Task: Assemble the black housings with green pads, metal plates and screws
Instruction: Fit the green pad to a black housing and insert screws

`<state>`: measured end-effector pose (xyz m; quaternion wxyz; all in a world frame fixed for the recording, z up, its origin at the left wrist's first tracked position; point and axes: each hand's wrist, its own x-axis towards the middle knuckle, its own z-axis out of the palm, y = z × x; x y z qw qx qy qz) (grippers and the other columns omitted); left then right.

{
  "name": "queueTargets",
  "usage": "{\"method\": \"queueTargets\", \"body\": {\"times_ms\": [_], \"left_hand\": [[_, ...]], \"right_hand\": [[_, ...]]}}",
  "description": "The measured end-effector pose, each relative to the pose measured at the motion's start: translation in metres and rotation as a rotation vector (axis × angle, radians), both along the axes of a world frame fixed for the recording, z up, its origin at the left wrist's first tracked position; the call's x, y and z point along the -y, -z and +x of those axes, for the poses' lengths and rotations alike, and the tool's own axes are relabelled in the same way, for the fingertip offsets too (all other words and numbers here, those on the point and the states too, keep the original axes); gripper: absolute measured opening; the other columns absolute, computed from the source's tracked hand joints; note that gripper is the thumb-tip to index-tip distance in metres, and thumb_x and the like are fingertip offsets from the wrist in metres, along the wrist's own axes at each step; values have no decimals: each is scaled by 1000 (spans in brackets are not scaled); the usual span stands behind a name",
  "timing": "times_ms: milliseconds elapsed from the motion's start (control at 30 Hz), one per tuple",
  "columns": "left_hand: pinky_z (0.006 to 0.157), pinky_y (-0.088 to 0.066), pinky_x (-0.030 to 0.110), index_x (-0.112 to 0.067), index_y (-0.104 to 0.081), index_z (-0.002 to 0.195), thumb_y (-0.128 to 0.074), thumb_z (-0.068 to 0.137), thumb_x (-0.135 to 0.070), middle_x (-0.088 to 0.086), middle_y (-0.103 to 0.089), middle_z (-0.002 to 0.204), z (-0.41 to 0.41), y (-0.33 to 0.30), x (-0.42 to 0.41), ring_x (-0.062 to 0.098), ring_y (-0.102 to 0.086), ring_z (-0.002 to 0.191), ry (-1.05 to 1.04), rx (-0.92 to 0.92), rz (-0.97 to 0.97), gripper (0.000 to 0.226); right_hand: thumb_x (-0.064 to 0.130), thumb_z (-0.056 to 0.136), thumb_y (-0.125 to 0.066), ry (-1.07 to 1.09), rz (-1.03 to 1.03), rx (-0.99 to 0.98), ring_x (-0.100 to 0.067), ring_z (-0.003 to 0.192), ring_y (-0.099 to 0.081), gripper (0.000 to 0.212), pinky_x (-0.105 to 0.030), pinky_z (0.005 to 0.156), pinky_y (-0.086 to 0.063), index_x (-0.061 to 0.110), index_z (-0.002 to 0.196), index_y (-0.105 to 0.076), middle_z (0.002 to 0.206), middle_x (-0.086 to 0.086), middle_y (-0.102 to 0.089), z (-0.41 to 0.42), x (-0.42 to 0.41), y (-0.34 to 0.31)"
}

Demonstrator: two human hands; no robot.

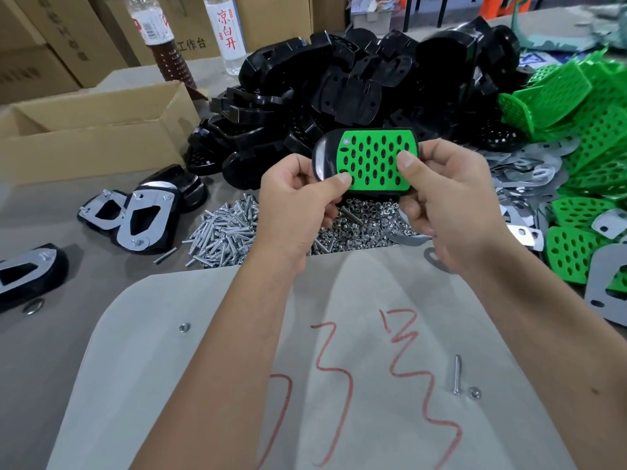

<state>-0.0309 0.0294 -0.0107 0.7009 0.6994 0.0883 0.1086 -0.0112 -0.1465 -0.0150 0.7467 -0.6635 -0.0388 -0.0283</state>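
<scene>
A black housing point(320, 161) with a perforated green pad point(373, 161) pressed on its face is held up between both hands above the screw pile. My left hand point(298, 205) grips its lower left edge, thumb on the pad. My right hand point(448, 201) grips the right end, thumb on the pad, and a metal plate point(405, 239) pokes out under that palm. One screw head shows at the pad's top-left corner. Loose screws point(224, 232) and nuts point(359, 225) lie heaped just below.
Black housings point(339, 83) are heaped behind, green pads point(583, 106) and metal plates point(529, 164) at the right. Finished assemblies point(142, 215) lie at the left beside a cardboard box point(84, 144). Two bottles point(159, 32) stand at the back. A lone screw point(457, 374) and nut lie near me.
</scene>
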Motion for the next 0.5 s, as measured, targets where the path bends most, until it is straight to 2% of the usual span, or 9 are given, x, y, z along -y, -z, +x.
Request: {"method": "queueTargets", "body": {"times_ms": [100, 200, 233, 367, 500], "left_hand": [[52, -51, 25, -6, -64, 94, -78, 91, -19, 2, -66, 77, -3, -4, -2, 11, -58, 63, 72, -3, 57, 20], [57, -52, 30, 3, -62, 95, -82, 89, -28, 21, -67, 87, -4, -3, 0, 13, -59, 73, -15, 39, 81, 37], [58, -50, 31, 3, -60, 90, -83, 88, -27, 23, -65, 85, -4, -3, 1, 14, -57, 73, -51, 57, 91, 38], [56, -40, 29, -10, -54, 75, -87, 82, -21, 11, -58, 76, -2, -2, 2, 16, -50, 67, -95, 54, 98, 36], [55, -37, 33, -16, -48, 67, -85, 72, -30, 8, -52, 67, -1, -2, 5, 19, -43, 58, -141, 70, 146, 39]], "right_hand": [[16, 104, -62, 11, 3, 22, -9, 42, -42, 13, -15, 36, -26, 13, 92, -65, 77, -2, -69, 0, 3, -2], [13, 104, -62, -30, -9, 28, -10, 42, -39, 10, -15, 37, -24, 11, 94, -64, 79, -7, -66, -1, 1, -1], [13, 104, -62, -41, -9, 30, -11, 43, -38, 9, -15, 37, -23, 11, 95, -63, 80, -9, -65, -1, 1, -1], [12, 105, -61, -60, -27, 25, -16, 49, -32, 8, -15, 38, -23, 9, 97, -60, 84, -13, -61, -1, 0, 0], [10, 105, -61, -37, -55, 44, -13, 46, -32, 7, -17, 38, -25, 5, 99, -61, 83, -13, -64, -2, -1, 2]]}}
